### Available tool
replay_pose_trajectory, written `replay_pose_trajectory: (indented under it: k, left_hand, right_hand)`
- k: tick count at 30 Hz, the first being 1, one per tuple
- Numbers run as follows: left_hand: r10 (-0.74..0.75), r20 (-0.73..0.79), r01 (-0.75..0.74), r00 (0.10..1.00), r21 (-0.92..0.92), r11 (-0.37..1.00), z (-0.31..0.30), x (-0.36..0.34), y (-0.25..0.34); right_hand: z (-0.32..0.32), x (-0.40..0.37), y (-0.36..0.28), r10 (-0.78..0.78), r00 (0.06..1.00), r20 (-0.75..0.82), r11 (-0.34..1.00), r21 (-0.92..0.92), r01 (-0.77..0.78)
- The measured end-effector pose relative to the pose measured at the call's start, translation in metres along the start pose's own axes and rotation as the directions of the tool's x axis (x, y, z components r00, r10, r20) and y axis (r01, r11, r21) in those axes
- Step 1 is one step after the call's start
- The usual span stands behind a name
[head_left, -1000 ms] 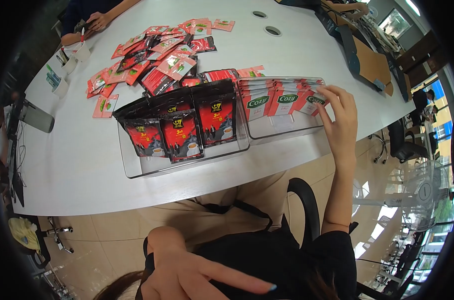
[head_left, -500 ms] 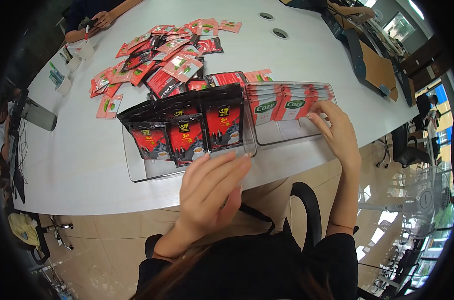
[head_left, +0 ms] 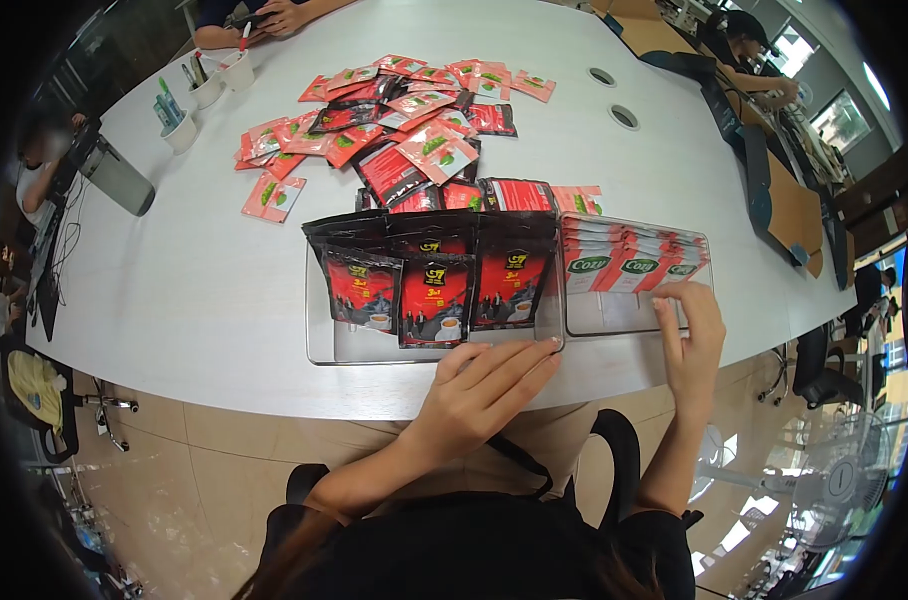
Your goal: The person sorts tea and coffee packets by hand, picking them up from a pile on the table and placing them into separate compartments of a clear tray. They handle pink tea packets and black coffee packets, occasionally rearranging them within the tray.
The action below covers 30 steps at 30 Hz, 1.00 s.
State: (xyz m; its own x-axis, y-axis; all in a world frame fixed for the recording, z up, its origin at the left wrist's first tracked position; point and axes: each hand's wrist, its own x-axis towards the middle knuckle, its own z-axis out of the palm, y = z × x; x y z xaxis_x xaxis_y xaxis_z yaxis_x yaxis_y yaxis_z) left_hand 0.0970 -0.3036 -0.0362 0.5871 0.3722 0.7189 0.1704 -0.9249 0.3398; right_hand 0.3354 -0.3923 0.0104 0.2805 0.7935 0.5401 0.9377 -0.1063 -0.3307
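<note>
Black-and-red G7 3in1 coffee sachets [head_left: 434,300] stand upright in rows inside a clear tray [head_left: 364,355]. My left hand [head_left: 489,395] is open, fingers stretched out at the front right edge of this tray. To the right, a second clear tray [head_left: 594,328] holds pink-and-white Cozy sachets [head_left: 638,268], lined up in upright rows towards its back. Above that tray's front right part is my right hand [head_left: 692,330]. Its fingers are bent, with thumb and index finger slightly apart, just in front of the Cozy sachets. I see nothing held in either hand.
Loose pink and red-black sachets [head_left: 404,140] lie in a heap behind the trays. Cups with pens [head_left: 181,135] and a grey tumbler [head_left: 114,175] are at the left. Another person's hands [head_left: 279,18] are at the far edge. Opened cardboard [head_left: 784,215] lies at the right.
The view has shifted, so the table appears further right and lower. My left hand has come to the coffee tray's front edge. My right hand has drawn back slightly, uncovering more Cozy sachets.
</note>
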Motion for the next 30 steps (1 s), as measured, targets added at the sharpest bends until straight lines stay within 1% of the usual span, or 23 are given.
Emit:
replay_pose_trajectory:
  k: [1,3,4,5,8,9,12,15,16,18,19,21,22,23,24,25,27,29,30]
  left_hand:
    - [-0.004,-0.001,0.004,1.000,0.003,1.000,0.000,0.000,0.000]
    - [-0.008,-0.001,0.008,1.000,0.006,1.000,0.001,-0.001,0.001]
    - [-0.011,0.000,0.011,1.000,0.017,1.000,0.001,-0.001,0.002]
    - [-0.014,0.004,0.014,1.000,0.027,1.000,0.002,-0.002,0.002]
    - [-0.016,0.016,0.015,1.000,0.047,0.999,0.002,-0.003,0.003]
    - [-0.016,0.021,0.015,1.000,0.052,0.999,0.002,-0.003,0.003]
    - [-0.014,0.033,0.013,0.999,0.041,0.999,0.002,-0.005,0.002]
    - [-0.019,0.012,0.019,1.000,-0.057,0.998,-0.004,-0.003,0.001]
    - [-0.015,0.003,0.015,1.000,-0.127,0.992,-0.010,-0.003,-0.001]
    - [-0.010,-0.021,0.004,1.000,-0.266,0.964,-0.028,-0.003,-0.009]
    - [-0.023,-0.054,0.007,0.998,-0.279,0.960,-0.042,-0.002,-0.014]
    - [-0.030,-0.062,0.020,0.998,-0.158,0.987,-0.081,0.006,-0.029]
    - [-0.064,-0.105,0.054,0.992,-0.096,0.994,-0.100,0.013,-0.036]
    - [-0.048,-0.122,0.042,0.991,-0.052,0.998,-0.117,0.018,-0.048]
    - [-0.102,-0.116,0.097,0.988,-0.054,0.994,-0.132,0.025,-0.058]
    - [-0.163,-0.086,0.164,0.983,0.013,0.986,-0.144,0.033,-0.069]
    - [-0.227,-0.044,0.230,0.973,0.078,0.970,-0.154,0.051,-0.103]
    - [-0.231,0.102,0.229,0.968,0.031,0.973,-0.153,0.066,-0.146]
    - [-0.202,0.174,0.186,0.964,0.104,0.977,-0.146,0.071,-0.172]
  right_hand:
    - [0.007,-0.002,-0.005,-0.042,0.998,-0.044,0.999,0.033,0.043]
    - [0.028,-0.011,-0.016,-0.081,0.978,-0.192,0.991,0.093,0.100]
    - [0.039,-0.015,-0.022,-0.096,0.959,-0.265,0.984,0.119,0.131]
    - [0.049,-0.019,-0.030,-0.084,0.948,-0.307,0.979,0.151,0.135]
    - [0.059,-0.022,-0.038,-0.192,0.958,-0.212,0.980,0.017,0.200]
    - [0.061,-0.021,-0.037,-0.189,0.953,-0.238,0.978,0.037,0.204]
    - [0.059,-0.027,-0.033,-0.115,0.968,-0.222,0.987,0.085,0.136]
    - [0.060,-0.027,-0.033,-0.142,0.951,-0.276,0.982,0.079,0.170]
    - [0.061,-0.027,-0.034,-0.145,0.947,-0.286,0.982,0.072,0.172]
    - [0.062,-0.027,-0.035,-0.155,0.939,-0.306,0.982,0.056,0.180]
    - [0.063,-0.027,-0.034,-0.164,0.933,-0.321,0.981,0.049,0.189]
    - [0.063,-0.027,-0.036,-0.159,0.934,-0.320,0.981,0.052,0.185]
    - [0.063,-0.026,-0.037,-0.156,0.934,-0.323,0.982,0.051,0.181]
    - [0.064,-0.025,-0.038,-0.149,0.933,-0.327,0.983,0.054,0.176]
    - [0.064,-0.025,-0.038,-0.152,0.932,-0.328,0.983,0.053,0.179]
    - [0.064,-0.026,-0.038,-0.154,0.932,-0.329,0.982,0.051,0.180]
    - [0.065,-0.027,-0.037,-0.150,0.933,-0.328,0.983,0.051,0.176]
    - [0.065,-0.027,-0.038,-0.143,0.934,-0.328,0.984,0.051,0.168]
    - [0.065,-0.027,-0.037,-0.143,0.934,-0.327,0.984,0.051,0.168]
